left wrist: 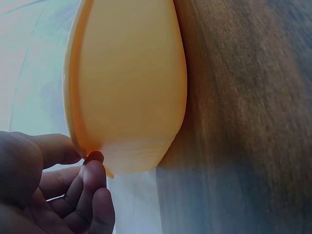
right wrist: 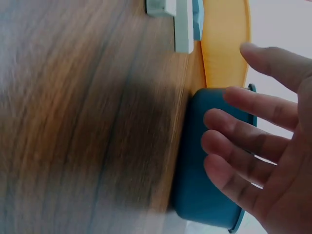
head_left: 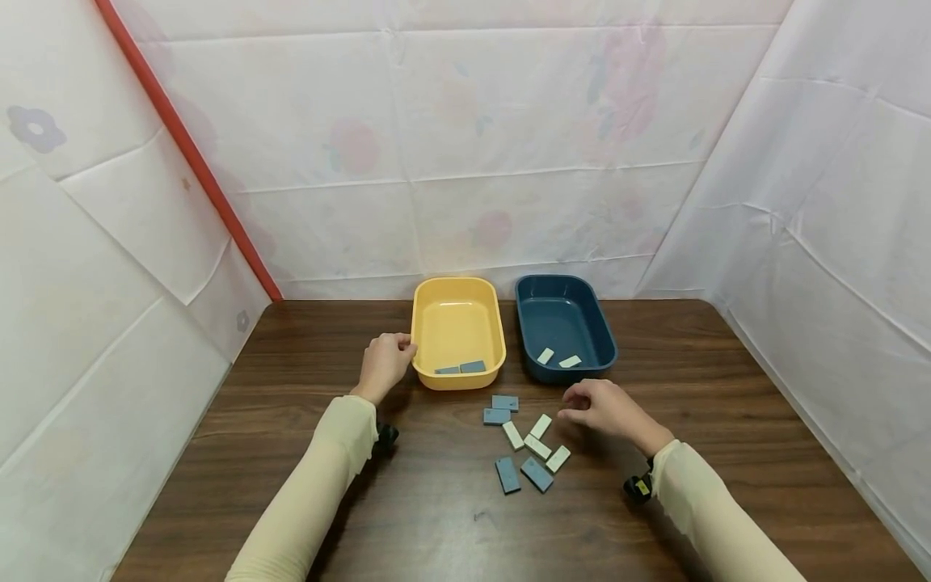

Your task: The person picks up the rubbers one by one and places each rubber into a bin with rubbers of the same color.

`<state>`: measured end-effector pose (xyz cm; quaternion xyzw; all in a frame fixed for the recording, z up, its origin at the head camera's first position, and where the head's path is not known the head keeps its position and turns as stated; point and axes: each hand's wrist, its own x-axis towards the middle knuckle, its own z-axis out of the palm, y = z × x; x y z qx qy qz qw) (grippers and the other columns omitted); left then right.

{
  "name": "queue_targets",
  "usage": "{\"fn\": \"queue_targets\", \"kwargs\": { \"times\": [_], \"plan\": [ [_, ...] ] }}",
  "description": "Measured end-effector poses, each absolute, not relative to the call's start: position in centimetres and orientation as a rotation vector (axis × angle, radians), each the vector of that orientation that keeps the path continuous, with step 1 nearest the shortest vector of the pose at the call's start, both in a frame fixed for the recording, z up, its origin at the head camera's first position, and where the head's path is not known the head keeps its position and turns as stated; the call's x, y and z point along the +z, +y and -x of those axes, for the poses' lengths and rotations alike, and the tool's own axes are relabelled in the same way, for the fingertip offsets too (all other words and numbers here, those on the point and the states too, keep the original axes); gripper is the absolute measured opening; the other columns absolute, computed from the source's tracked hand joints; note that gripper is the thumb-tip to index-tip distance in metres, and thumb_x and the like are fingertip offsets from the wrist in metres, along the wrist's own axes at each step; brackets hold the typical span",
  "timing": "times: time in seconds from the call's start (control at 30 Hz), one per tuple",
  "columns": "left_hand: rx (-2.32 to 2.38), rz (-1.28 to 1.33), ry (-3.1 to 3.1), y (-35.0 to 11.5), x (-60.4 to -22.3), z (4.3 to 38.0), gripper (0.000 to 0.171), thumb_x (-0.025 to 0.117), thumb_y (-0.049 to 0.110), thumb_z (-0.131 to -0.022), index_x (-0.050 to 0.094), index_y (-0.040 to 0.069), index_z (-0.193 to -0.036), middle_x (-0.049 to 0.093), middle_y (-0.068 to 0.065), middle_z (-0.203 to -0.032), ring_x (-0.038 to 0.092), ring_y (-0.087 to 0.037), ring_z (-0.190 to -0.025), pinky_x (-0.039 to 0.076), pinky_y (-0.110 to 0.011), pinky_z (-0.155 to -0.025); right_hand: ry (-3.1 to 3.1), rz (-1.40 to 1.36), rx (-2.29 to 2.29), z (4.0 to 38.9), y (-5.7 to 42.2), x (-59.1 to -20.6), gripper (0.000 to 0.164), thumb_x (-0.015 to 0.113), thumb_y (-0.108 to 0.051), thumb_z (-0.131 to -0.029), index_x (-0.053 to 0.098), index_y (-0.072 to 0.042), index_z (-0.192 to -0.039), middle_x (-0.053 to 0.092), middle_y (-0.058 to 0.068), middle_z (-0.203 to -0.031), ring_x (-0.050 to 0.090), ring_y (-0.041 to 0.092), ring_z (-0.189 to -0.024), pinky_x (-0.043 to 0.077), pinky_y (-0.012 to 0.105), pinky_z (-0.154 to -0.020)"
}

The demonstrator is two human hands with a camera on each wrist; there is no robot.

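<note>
Left wrist cam: left hand point(left wrist: 56, 185) looks to be pinching the rim of the yellow tray point(left wrist: 131, 83). Right hand point(head_left: 607, 408) has nothing, fingers loosely bent and a bit spread, beside the loose pale tiles point(head_left: 537, 447) and near the navy tray point(head_left: 556, 319). Two gray-blue tiles point(head_left: 473, 367) lie in yellow, two pale in navy, four of each on the wood table point(head_left: 436, 501). Mid-sort, I'd guess; next move probably calls for a right-hand pinch on a pale one.

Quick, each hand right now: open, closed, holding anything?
Left hand: closed, pinching the yellow tray by its rim.
Right hand: open, fingers relaxed, holding nothing.
</note>
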<state>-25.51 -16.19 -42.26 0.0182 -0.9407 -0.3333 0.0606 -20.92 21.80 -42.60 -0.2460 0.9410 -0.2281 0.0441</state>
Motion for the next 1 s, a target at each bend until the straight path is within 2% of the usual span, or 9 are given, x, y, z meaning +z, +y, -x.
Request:
{"fn": "queue_targets", "kwargs": {
  "times": [0.27, 0.6, 0.83, 1.0],
  "plan": [
    [-0.996, -0.040, -2.852, -16.3, -42.1, 25.5, 0.032, 0.060, 0.020, -0.096, 0.069, 0.001, -0.120, 0.074, -0.014, -0.103, 0.062, -0.019, -0.072, 0.050, -0.032, -0.066, 2.832, 0.800, -0.556, 19.5, 20.7, -42.1, 0.027, 0.076, -0.039, -0.082, 0.073, -0.015, -0.095, 0.065, -0.005, -0.086, 0.060, 0.010, -0.077, 0.049, 0.026, -0.067],
    [-0.977, -0.022, -2.845, -16.4, -42.3, 25.5, 0.031, 0.059, 0.019, -0.095, 0.070, 0.000, -0.117, 0.074, -0.013, -0.099, 0.062, -0.020, -0.072, 0.051, -0.035, -0.069, 2.771, 0.858, -0.395, 18.4, 20.1, -42.7, 0.028, 0.078, -0.045, -0.078, 0.069, -0.020, -0.087, 0.059, -0.011, -0.077, 0.050, 0.003, -0.068, 0.043, 0.025, -0.062],
    [-0.984, -0.001, -2.850, -16.5, -42.2, 25.5, 0.031, 0.060, 0.018, -0.095, 0.069, -0.001, -0.118, 0.074, -0.014, -0.099, 0.061, -0.018, -0.070, 0.050, -0.033, -0.067, 2.777, 0.840, -0.345, 17.6, 19.8, -42.9, 0.030, 0.079, -0.047, -0.075, 0.067, -0.021, -0.087, 0.052, -0.011, -0.077, 0.045, 0.005, -0.069, 0.039, 0.026, -0.062],
    [-0.999, 0.016, -2.866, -16.5, -42.3, 25.6, 0.033, 0.059, 0.018, -0.096, 0.068, -0.002, -0.120, 0.073, -0.016, -0.103, 0.057, -0.015, -0.063, 0.046, -0.027, -0.061, 2.770, 0.888, -0.337, 17.2, 19.7, -42.7, 0.032, 0.079, -0.048, -0.075, 0.068, -0.022, -0.087, 0.052, -0.011, -0.076, 0.043, 0.004, -0.066, 0.037, 0.024, -0.059]
  ]
}}
